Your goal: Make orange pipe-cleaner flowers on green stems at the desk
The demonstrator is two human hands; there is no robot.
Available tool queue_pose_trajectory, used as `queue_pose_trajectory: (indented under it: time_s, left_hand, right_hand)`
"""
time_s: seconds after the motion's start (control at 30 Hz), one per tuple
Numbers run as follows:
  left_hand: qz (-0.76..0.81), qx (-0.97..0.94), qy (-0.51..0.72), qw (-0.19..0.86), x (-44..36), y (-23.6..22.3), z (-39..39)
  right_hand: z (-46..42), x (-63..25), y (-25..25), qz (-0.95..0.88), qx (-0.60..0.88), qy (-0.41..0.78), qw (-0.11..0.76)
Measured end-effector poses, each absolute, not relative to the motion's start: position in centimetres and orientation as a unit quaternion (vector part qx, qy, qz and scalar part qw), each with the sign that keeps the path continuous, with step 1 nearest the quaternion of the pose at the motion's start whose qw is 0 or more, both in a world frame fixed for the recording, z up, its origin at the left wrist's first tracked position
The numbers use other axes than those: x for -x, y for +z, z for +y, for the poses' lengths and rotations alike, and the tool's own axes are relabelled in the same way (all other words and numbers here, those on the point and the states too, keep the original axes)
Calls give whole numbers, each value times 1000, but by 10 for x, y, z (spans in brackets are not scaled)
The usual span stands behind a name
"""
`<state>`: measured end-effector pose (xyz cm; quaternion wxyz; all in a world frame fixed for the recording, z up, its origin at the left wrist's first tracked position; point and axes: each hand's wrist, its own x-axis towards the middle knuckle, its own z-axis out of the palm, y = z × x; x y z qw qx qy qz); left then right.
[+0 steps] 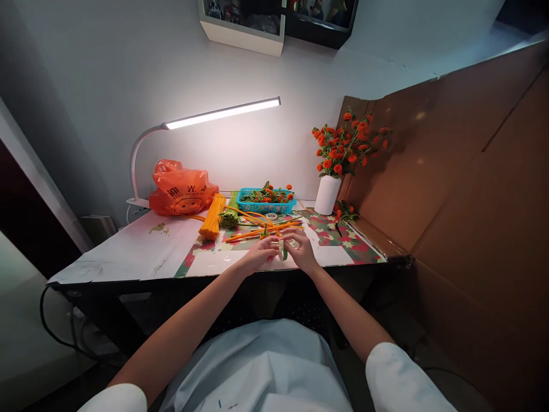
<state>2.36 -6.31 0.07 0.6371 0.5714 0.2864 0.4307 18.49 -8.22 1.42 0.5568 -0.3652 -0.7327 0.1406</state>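
Observation:
Both hands meet over the front edge of the table. My left hand (261, 255) is closed, its thumb and fingers pinched around a small orange flower (265, 234) with green parts that pokes up above the fingers; its stem is mostly hidden. My right hand (302, 249) curls around a roll of green tape (283, 250), which stands on edge between the two hands. Just beyond the fingers lie loose orange pipe cleaners (244, 235). Behind them are an orange pipe cleaner bundle (212, 220) and a green pipe cleaner bundle (230, 213).
A blue basket (266, 209) of orange flowers stands at the back, near a white tape roll (271, 216). A white vase (328, 194) of flowers is at right, beside a cardboard wall (463, 171). An orange plastic bag (182, 189) and a lit lamp (223, 114) are at left.

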Motion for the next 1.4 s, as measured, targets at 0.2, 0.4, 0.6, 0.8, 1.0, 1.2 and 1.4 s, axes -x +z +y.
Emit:
queue_pose_trajectory:
  time_s: [0.2,0.4,0.6,0.8,1.0,1.2,1.4]
  left_hand:
    - [271,-597,401,639,-50,3,-64]
    - [207,-524,420,711,-62,3,-46]
    - [241,-441,453,736,-57,3,-36]
    - [278,-411,477,726,-55,6,-38]
    - [268,-399,460,746,-59,11,-39]
    - [277,-434,445,733,-57,10,-37]
    - [291,-503,410,703,-52,10,-42]
  right_hand:
    - [-69,-193,25,-673,408,264,557]
    - [-49,-189,35,-700,420,256,518]
    - [-28,-193,37,-659,372,275,594]
    - [-38,-227,19,-615,422,273,607]
    - [-63,-231,20,-785,378,121,476]
    - [-57,-217,25,-791,343,121,493]
    - [-41,-212,14,-643,428,271,575]
